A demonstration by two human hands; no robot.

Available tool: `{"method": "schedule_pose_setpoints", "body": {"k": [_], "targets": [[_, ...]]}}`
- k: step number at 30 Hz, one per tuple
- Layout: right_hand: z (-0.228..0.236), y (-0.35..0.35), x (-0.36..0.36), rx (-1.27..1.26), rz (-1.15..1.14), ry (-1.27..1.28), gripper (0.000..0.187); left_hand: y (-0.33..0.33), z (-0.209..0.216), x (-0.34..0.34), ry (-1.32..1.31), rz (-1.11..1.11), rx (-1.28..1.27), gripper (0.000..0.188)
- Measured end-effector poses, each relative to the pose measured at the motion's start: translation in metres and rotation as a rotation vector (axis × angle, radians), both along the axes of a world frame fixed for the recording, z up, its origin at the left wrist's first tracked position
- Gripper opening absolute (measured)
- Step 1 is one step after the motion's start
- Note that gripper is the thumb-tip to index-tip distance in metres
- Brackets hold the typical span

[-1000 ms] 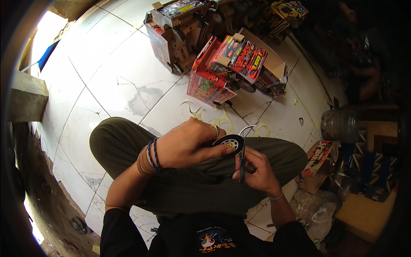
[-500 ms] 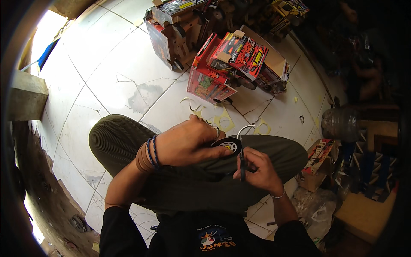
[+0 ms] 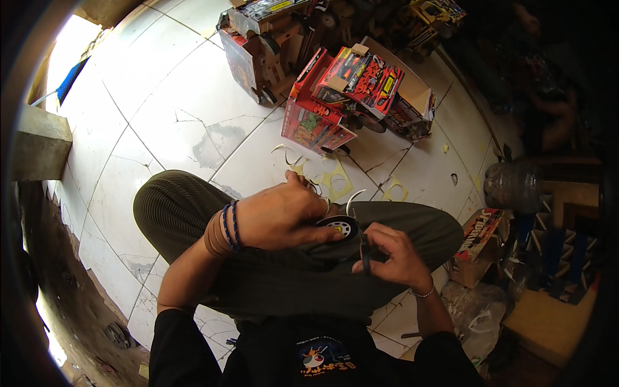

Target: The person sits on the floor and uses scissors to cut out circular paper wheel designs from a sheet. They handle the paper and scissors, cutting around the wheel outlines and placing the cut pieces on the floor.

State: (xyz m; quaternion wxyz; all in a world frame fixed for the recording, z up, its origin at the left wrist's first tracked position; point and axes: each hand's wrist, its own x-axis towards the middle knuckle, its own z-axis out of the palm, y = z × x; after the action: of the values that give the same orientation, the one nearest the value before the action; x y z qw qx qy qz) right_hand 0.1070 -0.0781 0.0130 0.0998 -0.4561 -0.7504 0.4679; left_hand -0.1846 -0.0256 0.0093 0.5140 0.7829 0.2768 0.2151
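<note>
My left hand [image 3: 280,216], its wrist banded with brown and blue bracelets, pinches a round black disc [image 3: 344,233] printed with a pale spoked wheel. The thumb lies on the disc's face. A thin white curl of trimming [image 3: 353,200] stands up from the disc's edge. Black-handled scissors [image 3: 366,257] sit in my right hand [image 3: 394,255], fingers wrapped round the handles. Their blades point away from me, close against the disc's right edge; whether the blades are parted is too small to tell. Both hands are above my lap.
Pale yellow offcuts with round holes [image 3: 336,182] lie on the cracked white tiles [image 3: 161,84] beyond my legs. Farther off stand red cardboard toy trucks [image 3: 371,80]. To the right are a clear plastic jug [image 3: 512,186], a printed red box [image 3: 480,235] and plastic bags [image 3: 480,322].
The disc has turned and shifted slightly left in my left hand. The white trimming has moved left with it. My right hand with the scissors has hardly moved.
</note>
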Motion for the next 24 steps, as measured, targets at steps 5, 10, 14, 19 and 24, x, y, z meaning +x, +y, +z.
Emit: {"method": "schedule_pose_setpoints", "body": {"k": [5,10,14,19,24], "targets": [[0.0,0.001,0.0,0.024,0.019,0.001,0.044,0.001,0.001,-0.001,0.039,-0.01,0.009,0.044],[0.0,0.0,0.001,-0.017,0.01,0.002,0.043,0.0,0.002,-0.002,0.062,-0.005,0.026,0.043],[-0.008,-0.004,-0.003,-0.022,-0.102,0.098,0.036,0.007,0.002,0.0,-0.039,0.105,-0.159,0.039],[-0.035,-0.019,-0.032,-0.088,-0.446,0.465,0.022,-0.001,-0.005,0.022,-0.281,0.3,-0.412,0.04],[-0.05,-0.023,-0.061,-0.069,-0.536,0.639,0.023,-0.012,-0.013,0.043,-0.382,0.428,-0.41,0.031]]}}
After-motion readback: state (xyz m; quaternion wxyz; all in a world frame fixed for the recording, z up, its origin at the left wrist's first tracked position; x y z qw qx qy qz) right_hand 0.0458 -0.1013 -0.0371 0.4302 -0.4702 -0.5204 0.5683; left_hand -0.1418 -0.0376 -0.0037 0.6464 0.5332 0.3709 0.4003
